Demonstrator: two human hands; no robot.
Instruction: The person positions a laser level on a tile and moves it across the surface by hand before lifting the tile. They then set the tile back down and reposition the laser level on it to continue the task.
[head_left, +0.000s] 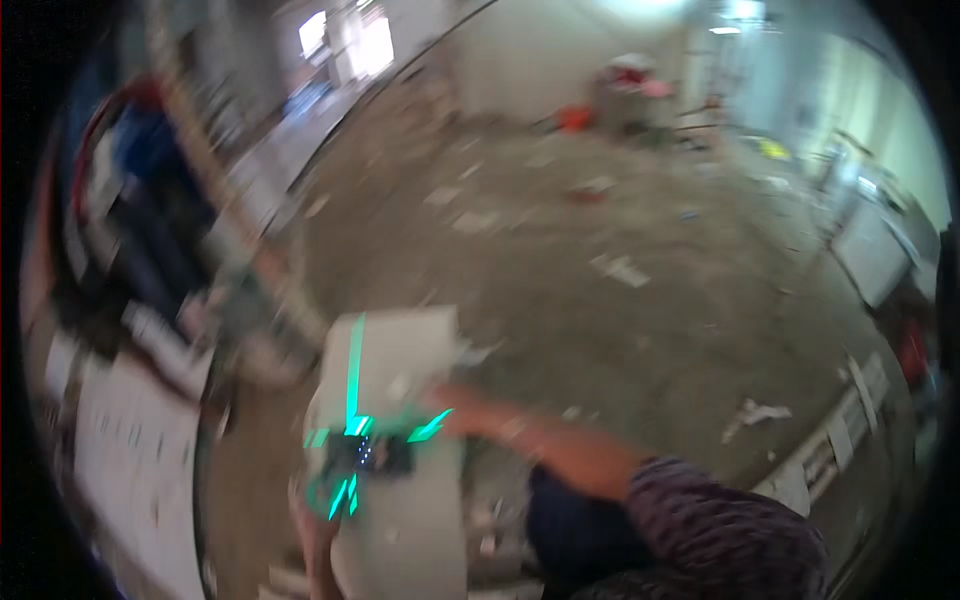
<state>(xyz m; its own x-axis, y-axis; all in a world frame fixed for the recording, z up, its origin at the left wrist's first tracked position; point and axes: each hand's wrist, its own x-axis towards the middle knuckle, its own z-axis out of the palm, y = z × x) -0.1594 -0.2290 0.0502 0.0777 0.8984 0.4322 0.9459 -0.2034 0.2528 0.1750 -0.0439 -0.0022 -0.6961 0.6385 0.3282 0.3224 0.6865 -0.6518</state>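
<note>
The dark laser level [372, 455], by which green lines [354, 370] are cast, is seen over the pale surface [418, 345], presumably placed there for flat support. It is flanked by the left hand [307, 506] and blurred right hand [455, 408]; whether their fingers are clenched or released cannot be told.

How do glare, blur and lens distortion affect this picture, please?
Head view: the bright opening at upper left is washed out; the right hand is smeared by blur; vivid green streaks glare around the dark device; fisheye curvature bends the outer scene.
</note>
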